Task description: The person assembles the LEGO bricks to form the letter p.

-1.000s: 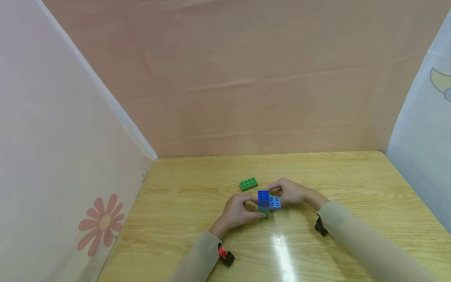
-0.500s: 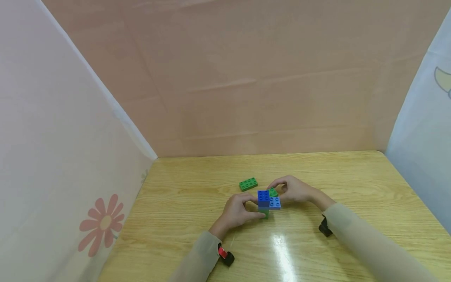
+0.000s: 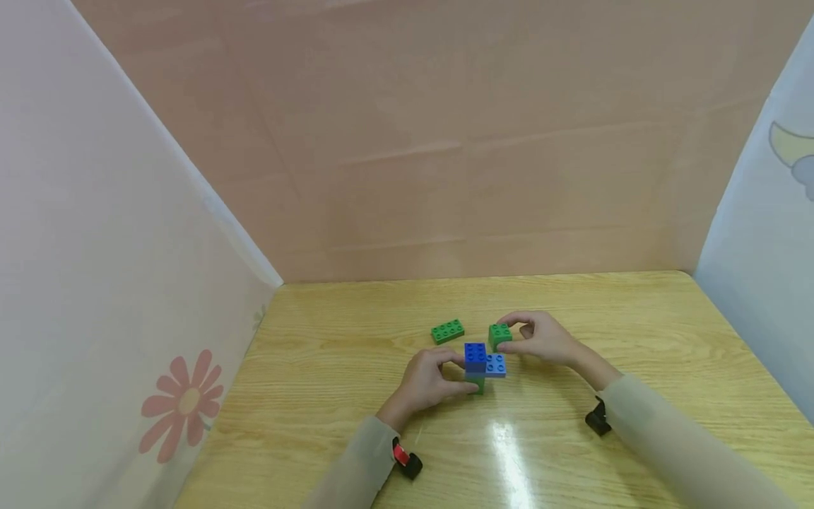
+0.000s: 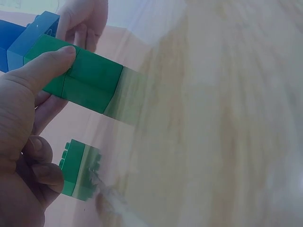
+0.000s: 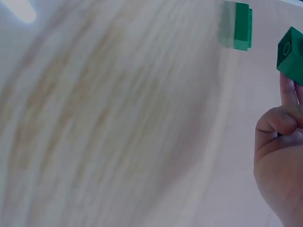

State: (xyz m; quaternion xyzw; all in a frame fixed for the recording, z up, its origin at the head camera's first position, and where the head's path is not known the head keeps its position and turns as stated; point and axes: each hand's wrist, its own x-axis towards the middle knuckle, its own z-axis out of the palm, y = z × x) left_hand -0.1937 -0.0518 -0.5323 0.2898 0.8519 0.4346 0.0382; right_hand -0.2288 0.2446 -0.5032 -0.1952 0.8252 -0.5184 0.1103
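My left hand point(image 3: 427, 382) grips a small upright tower of toy building bricks, its thumb lying across the green lower bricks point(image 4: 92, 78). Above these sits a light blue brick point(image 3: 496, 365) that juts out to the right, with a dark blue brick point(image 3: 475, 358) on top. Just behind the tower, my right hand point(image 3: 540, 339) pinches a square green brick point(image 3: 500, 335) between thumb and fingers. Its studs face up in the head view, and its hollow underside shows in the right wrist view. The two hands' bricks are apart, though close together.
A longer flat green brick point(image 3: 448, 331) lies studs up on the wooden table point(image 3: 343, 339), left of the right hand's brick. A plain pinkish backdrop point(image 3: 407, 141) stands at the back edge. White sheets, one with a printed flower point(image 3: 188, 401), border both sides.
My right hand has moved backward and to the right with the square green brick, bringing it out from behind the tower. The left hand and tower stay in place.
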